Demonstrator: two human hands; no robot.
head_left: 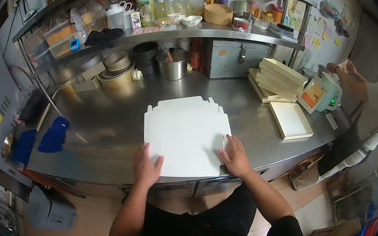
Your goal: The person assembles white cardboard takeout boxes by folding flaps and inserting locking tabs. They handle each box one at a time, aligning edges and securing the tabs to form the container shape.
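A flat white cardboard box blank (186,135) with notched tabs along its far edge lies on the steel table in front of me. My left hand (146,167) rests at its near left edge, fingers stretched forward and the thumb spread over the board. At the near right edge is my right hand (236,157), its thumb apart from the fingers and touching the board's side. Neither hand is wrapped round anything. A slim raised strip shows along the board's edge beside the right fingers.
Folded white box trays (281,78) are stacked at the right, with one open tray (291,119) nearer me. Beside them stands a pale green scale (325,92). Blue cloth (54,134) lies at the left. Pots (173,63) line the back under a shelf. Another person (363,115) stands at the right.
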